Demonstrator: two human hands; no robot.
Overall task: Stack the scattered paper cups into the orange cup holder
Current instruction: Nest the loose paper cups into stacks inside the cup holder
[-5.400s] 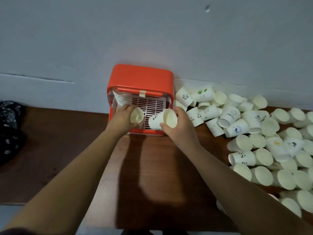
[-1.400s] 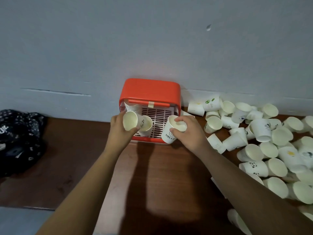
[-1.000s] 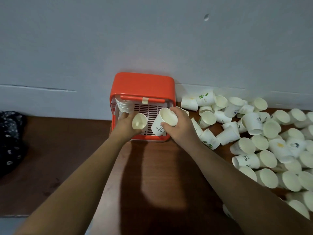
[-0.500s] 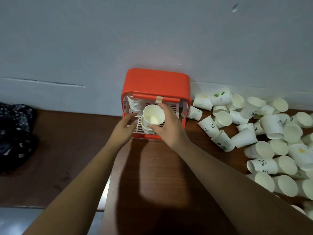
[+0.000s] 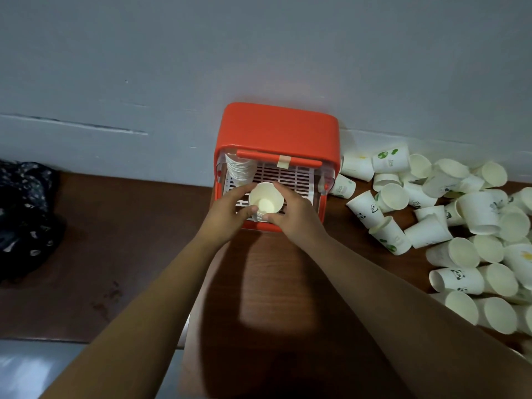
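At the left, my left hand (image 5: pixel 230 210) curls its fingers round the short stack of cups (image 5: pixel 265 200), which is mouth-up over the front of the white grid (image 5: pixel 290 180) in the orange cup holder (image 5: pixel 276 126). My right hand (image 5: pixel 296 217) pinches the same stack from the other side. I cannot tell if its bottom touches the grid. To seat it well, I think I must keep it upright, press evenly so the cups nest fully, and place it near the taller stack (image 5: pixel 238 169) at the rear left. Many scattered cups (image 5: pixel 472 214) lie on the tabletop (image 5: pixel 342 226) at the right.
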